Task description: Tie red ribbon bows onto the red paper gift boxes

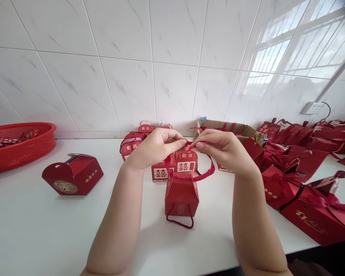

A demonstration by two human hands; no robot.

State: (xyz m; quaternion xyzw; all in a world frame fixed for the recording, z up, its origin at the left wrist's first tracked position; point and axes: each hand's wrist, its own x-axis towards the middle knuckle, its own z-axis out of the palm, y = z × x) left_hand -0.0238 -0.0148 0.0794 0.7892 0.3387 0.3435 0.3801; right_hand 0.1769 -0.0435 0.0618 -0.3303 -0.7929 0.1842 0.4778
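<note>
A small red gift box (pixel 181 195) stands upright on the white table (pixel 31 230) in front of me, a red cord handle hanging at its front. Above it a red ribbon (pixel 204 173) loops from the box top up to my fingers. My left hand (pixel 155 147) pinches one end of the ribbon between thumb and fingers. My right hand (pixel 222 147) pinches the other end, and the fingertips of both hands nearly meet over the box.
A red box lies on its side (pixel 73 175) at the left. A red plastic basket (pixel 20 145) sits far left. Several small red boxes (pixel 186 163) stand behind my hands. A cardboard box (pixel 232 128) and a heap of red boxes and bags (pixel 304 184) fill the right.
</note>
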